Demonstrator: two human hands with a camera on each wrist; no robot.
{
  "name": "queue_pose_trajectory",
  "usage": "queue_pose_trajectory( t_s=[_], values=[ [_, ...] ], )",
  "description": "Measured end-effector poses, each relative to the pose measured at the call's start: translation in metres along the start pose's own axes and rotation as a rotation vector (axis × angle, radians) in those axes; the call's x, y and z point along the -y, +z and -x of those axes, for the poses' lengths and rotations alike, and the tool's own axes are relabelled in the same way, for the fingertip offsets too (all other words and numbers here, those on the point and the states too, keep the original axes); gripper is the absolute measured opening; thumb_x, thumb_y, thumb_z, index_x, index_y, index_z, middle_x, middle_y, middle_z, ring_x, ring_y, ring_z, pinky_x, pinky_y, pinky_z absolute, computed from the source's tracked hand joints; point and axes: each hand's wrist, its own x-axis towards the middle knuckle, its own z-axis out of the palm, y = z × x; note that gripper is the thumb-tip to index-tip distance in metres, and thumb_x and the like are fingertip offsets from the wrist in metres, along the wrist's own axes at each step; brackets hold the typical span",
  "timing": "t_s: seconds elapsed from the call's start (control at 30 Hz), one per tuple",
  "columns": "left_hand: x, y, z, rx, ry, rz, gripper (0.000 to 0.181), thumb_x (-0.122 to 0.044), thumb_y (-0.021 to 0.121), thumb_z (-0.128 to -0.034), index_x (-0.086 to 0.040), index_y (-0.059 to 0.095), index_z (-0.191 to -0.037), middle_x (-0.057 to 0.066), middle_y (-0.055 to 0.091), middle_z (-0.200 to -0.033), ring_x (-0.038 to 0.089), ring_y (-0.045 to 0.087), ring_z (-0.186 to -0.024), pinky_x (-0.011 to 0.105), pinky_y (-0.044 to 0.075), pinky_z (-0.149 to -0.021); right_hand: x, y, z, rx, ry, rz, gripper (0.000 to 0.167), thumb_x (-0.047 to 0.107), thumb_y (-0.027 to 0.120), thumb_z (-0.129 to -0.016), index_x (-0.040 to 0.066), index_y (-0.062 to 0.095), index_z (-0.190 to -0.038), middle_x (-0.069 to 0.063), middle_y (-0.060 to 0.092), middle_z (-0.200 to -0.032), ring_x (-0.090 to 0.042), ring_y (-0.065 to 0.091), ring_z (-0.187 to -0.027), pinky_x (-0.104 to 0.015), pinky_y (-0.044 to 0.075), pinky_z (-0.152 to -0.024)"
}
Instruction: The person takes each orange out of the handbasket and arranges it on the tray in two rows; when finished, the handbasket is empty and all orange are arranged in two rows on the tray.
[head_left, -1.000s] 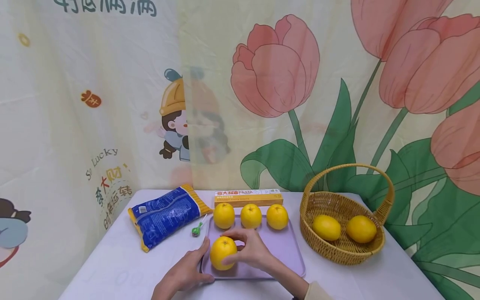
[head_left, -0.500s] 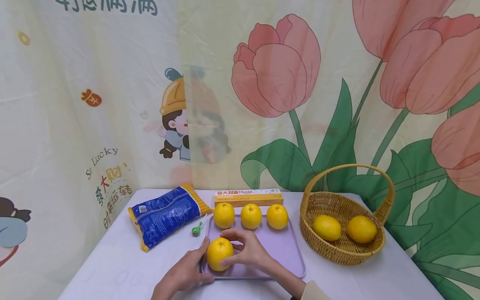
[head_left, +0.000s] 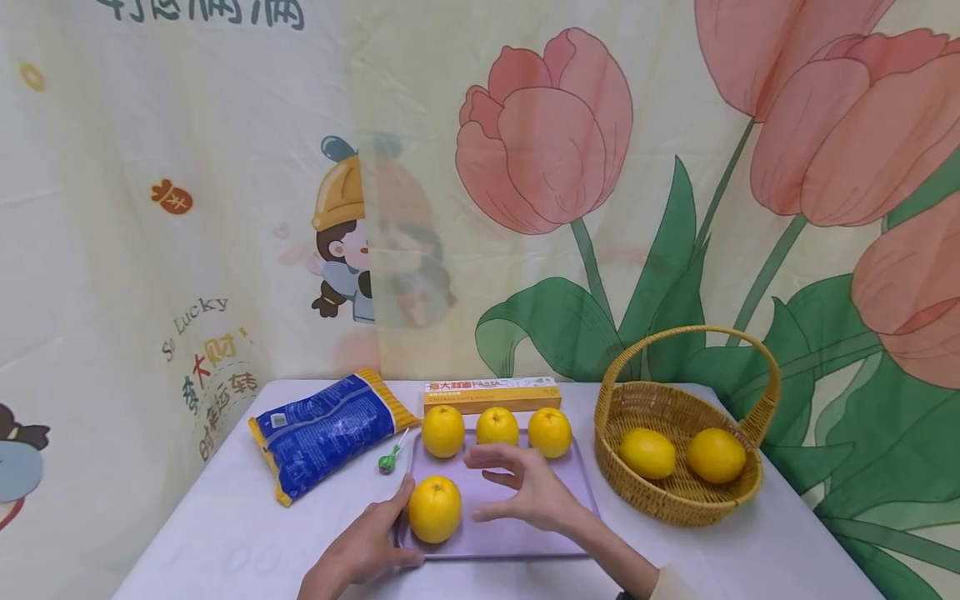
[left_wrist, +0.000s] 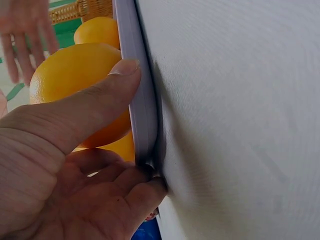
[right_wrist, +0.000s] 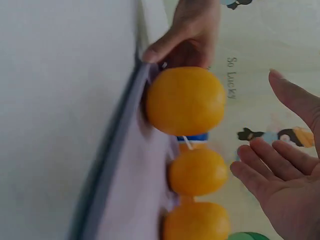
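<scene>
One orange (head_left: 435,510) sits at the near left corner of a lilac tray (head_left: 525,537). My left hand (head_left: 362,542) holds that corner; in the left wrist view, its thumb lies over the tray rim (left_wrist: 134,45) and its fingers bend at the edge. Just right of the orange, my right hand (head_left: 536,493) hovers above the tray, thumb and fingers spread and nothing between them. The right wrist view shows this hand (right_wrist: 287,185) apart from the fruit. Along the tray's far side stand three more oranges, with the middle one (head_left: 497,427) partly behind my right fingers.
A wicker basket (head_left: 678,510) with two yellow-orange fruits (head_left: 716,456) stands right of the tray. Behind the tray lies a pasta box (head_left: 492,396). To the left are a blue packet (head_left: 330,433) and a green lollipop (head_left: 387,460). A printed curtain hangs behind the table.
The near orange has shifted slightly left into the tray's corner. My right hand has let go of it and drawn away up and to the right. My left hand stays at the corner.
</scene>
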Motion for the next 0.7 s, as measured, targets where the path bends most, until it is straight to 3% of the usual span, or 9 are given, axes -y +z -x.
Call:
queue_pose_trajectory(
  t_s=[0.17, 0.37, 0.6, 0.7],
  values=[
    [-0.001, -0.001, 0.001, -0.008, -0.013, -0.001, 0.112, -0.013, 0.099, -0.0746, 0.008, 0.034, -0.164, 0.034, 0.046, -0.160, 0.052, 0.050, -0.144, 0.070, 0.035, -0.123, 0.039, -0.054, 0.024, 0.070, -0.061, 0.018, 0.070, 0.002, 0.090, -0.086, -0.012, 0.056, -0.145, -0.032, 0.065, -0.140, -0.037, 0.066, -0.131, -0.038, 0.056, -0.113],
    [0.001, -0.003, 0.000, -0.006, -0.033, -0.003, 0.113, -0.015, 0.099, -0.0745, 0.007, 0.034, -0.164, 0.032, 0.046, -0.161, 0.052, 0.050, -0.144, 0.070, 0.035, -0.123, 0.069, -0.128, 0.052, 0.132, -0.086, 0.157, 0.059, 0.003, 0.086, -0.091, -0.009, 0.060, -0.142, -0.027, 0.070, -0.136, -0.023, 0.071, -0.126, -0.035, 0.059, -0.109],
    [0.008, -0.003, -0.002, 0.008, -0.042, -0.010, 0.116, -0.022, 0.100, -0.0745, 0.004, 0.032, -0.166, 0.032, 0.046, -0.161, 0.052, 0.051, -0.143, 0.071, 0.035, -0.123, 0.053, -0.199, 0.066, 0.224, -0.010, 0.157, 0.056, -0.002, 0.078, -0.096, -0.018, 0.053, -0.143, -0.030, 0.066, -0.141, -0.015, 0.068, -0.131, -0.026, 0.055, -0.111],
    [0.009, -0.003, -0.004, 0.020, -0.063, -0.021, 0.117, -0.025, 0.099, -0.0751, 0.002, 0.032, -0.167, 0.031, 0.047, -0.162, 0.050, 0.051, -0.143, 0.070, 0.034, -0.123, 0.037, -0.219, 0.064, 0.204, 0.052, 0.197, 0.057, 0.000, 0.078, -0.097, -0.018, 0.052, -0.144, -0.035, 0.064, -0.142, -0.015, 0.068, -0.132, -0.024, 0.055, -0.110]
  ],
)
